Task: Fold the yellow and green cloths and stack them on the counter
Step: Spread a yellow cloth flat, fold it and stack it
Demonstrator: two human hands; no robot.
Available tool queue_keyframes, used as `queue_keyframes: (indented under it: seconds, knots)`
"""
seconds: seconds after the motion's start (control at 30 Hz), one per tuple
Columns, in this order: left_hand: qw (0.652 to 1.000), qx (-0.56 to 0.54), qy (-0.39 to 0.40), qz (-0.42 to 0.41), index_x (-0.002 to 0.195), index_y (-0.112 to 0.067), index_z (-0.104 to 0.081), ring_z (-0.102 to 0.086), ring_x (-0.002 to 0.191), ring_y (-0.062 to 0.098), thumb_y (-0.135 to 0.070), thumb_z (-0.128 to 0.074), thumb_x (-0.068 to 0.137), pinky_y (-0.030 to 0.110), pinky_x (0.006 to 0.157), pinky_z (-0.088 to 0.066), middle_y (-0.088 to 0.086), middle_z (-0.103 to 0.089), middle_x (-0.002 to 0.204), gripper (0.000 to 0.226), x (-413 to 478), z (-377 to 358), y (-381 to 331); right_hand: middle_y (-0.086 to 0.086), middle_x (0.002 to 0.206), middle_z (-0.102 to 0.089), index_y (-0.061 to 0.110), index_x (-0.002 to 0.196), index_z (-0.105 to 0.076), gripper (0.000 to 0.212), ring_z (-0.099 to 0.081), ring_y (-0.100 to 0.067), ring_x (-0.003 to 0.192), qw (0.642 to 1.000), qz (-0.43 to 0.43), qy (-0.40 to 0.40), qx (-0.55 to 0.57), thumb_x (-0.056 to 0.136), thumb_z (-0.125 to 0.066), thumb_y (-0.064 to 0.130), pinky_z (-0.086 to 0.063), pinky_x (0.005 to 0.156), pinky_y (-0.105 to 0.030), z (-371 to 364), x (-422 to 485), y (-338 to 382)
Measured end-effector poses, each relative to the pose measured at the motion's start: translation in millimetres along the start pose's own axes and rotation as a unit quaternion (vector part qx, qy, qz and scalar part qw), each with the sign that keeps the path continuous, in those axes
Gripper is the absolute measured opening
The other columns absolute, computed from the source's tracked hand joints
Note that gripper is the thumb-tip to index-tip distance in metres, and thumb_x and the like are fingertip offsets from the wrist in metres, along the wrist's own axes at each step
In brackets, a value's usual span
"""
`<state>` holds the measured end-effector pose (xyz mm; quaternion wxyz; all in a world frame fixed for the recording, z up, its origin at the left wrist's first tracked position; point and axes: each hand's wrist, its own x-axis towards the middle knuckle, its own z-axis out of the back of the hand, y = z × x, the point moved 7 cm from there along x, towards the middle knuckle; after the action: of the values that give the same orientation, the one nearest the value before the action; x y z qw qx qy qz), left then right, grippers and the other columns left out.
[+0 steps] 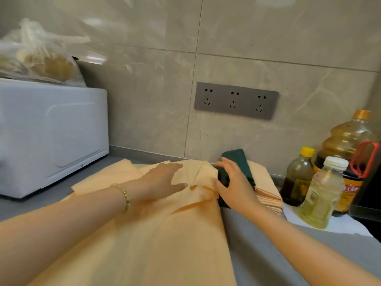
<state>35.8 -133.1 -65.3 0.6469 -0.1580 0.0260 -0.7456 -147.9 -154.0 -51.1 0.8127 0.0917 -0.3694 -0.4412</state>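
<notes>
Bare left forearm (61, 223), bare right forearm (309, 240), bracelet (123, 196) of pale and gold beads round the left wrist.

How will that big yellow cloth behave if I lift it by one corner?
Probably floppy: the yellow cloth rucks into ridges beside the left hand. Likely light, since it looks thin. Pushed, it would probably bunch up rather than slide flat on the counter.

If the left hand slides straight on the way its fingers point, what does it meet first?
Probably the raised fold in the yellow cloth just beyond the left hand; the right hand lies right behind it, though depth is unclear.
</notes>
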Motion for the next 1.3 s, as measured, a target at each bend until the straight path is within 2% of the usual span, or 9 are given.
queue_keyframes:
  seconds: [0.17,0.3,0.43,0.57,0.67,0.8,0.97,1.07,1.3]
  knots:
    - [0.973,0.146,0.169,0.06,0.149,-0.046,0.002,0.01,0.147,0.029,-0.058,-0.028,0.097,0.054,0.116,0.008,-0.008,0.013,0.16,0.061,-61.4,-26.8,82.5,0.003,0.159,0.002,0.037,0.148,-0.019,0.065,-0.008,-0.026,0.146,0.963,0.009,0.239,-0.121,0.093,-0.053,0.038,-0.016,0.118,-0.041,-75.8,-22.7,37.7]
    - [0.98,0.111,0.134,0.1,0.148,-0.048,-0.003,0.009,0.147,0.029,-0.046,-0.01,0.102,0.054,0.116,0.007,-0.008,0.009,0.16,0.047,-72.4,-40.9,114.3,-0.002,0.159,0.007,0.04,0.149,-0.01,0.055,0.004,-0.033,0.145,0.932,-0.08,0.327,-0.133,0.099,-0.031,0.045,-0.004,0.119,-0.045,-126.9,-32.3,37.3]
    - [0.976,0.12,0.12,0.133,0.149,-0.047,-0.005,0.006,0.147,0.029,-0.042,-0.008,0.103,0.055,0.116,0.004,-0.007,0.005,0.161,0.046,-62.6,-35.3,143.9,-0.002,0.16,-0.003,0.041,0.148,-0.018,0.045,0.003,-0.033,0.145,0.949,-0.071,0.283,-0.122,0.102,-0.02,0.039,-0.001,0.118,-0.044,-151.7,-22.5,46.7]
    - [0.977,0.122,0.109,0.138,0.151,-0.042,-0.006,0.004,0.148,0.026,-0.037,-0.015,0.104,0.052,0.117,0.003,-0.006,0.002,0.161,0.047,-59.5,-22.6,160.4,-0.004,0.154,-0.028,0.03,0.137,-0.046,0.039,-0.017,-0.028,0.144,0.977,-0.059,0.199,-0.043,0.103,-0.028,0.025,-0.014,0.118,-0.036,-157.3,-9.2,61.1]
    - [0.984,0.134,0.041,0.111,0.152,-0.037,-0.005,0.0,0.148,0.022,-0.032,-0.024,0.104,0.046,0.118,0.002,-0.005,-0.004,0.161,0.052,-61.8,-6.9,151.8,0.001,0.148,-0.039,0.026,0.123,-0.059,0.034,-0.027,-0.017,0.141,0.986,-0.037,0.155,0.039,0.102,-0.033,0.019,-0.019,0.116,-0.032,-141.2,-9.7,70.0]
    - [0.993,0.088,0.008,0.072,0.152,-0.035,-0.005,-0.001,0.148,0.017,-0.038,-0.026,0.103,0.042,0.119,0.002,-0.007,-0.004,0.161,0.053,-68.4,13.5,115.4,0.003,0.14,-0.047,0.024,0.113,-0.063,0.031,-0.036,-0.013,0.134,0.995,0.052,0.069,0.045,0.1,-0.038,0.012,-0.026,0.113,-0.034,-76.2,-5.4,95.5]
    - [0.997,0.062,0.034,0.006,0.151,-0.033,-0.016,-0.002,0.148,0.017,-0.036,-0.02,0.105,0.04,0.118,0.001,-0.006,-0.01,0.16,0.047,-90.1,25.2,58.1,0.015,0.125,-0.049,0.029,0.102,-0.061,0.032,-0.044,0.009,0.113,0.991,0.104,0.02,0.085,0.101,-0.036,0.008,-0.03,0.09,0.002,27.4,-13.0,128.9]
    - [0.999,0.02,0.036,-0.007,0.151,-0.033,-0.014,-0.005,0.148,0.017,-0.038,-0.019,0.104,0.037,0.118,0.0,-0.006,-0.012,0.16,0.048,-108.2,28.3,30.1,0.015,0.121,-0.052,0.039,0.095,-0.057,0.038,-0.045,0.011,0.11,0.991,0.106,0.001,0.083,0.1,-0.037,0.007,-0.031,0.089,0.001,76.9,-34.6,129.2]
    - [0.996,-0.011,0.074,-0.049,0.152,-0.028,-0.015,-0.01,0.147,0.017,-0.036,-0.02,0.104,0.035,0.117,-0.004,-0.004,-0.016,0.159,0.049,-139.9,20.9,-40.2,0.023,0.118,-0.052,0.038,0.101,-0.06,0.039,-0.044,0.019,0.111,0.997,0.076,0.02,-0.024,0.096,-0.042,0.004,-0.036,0.091,-0.007,162.1,-121.0,77.8]
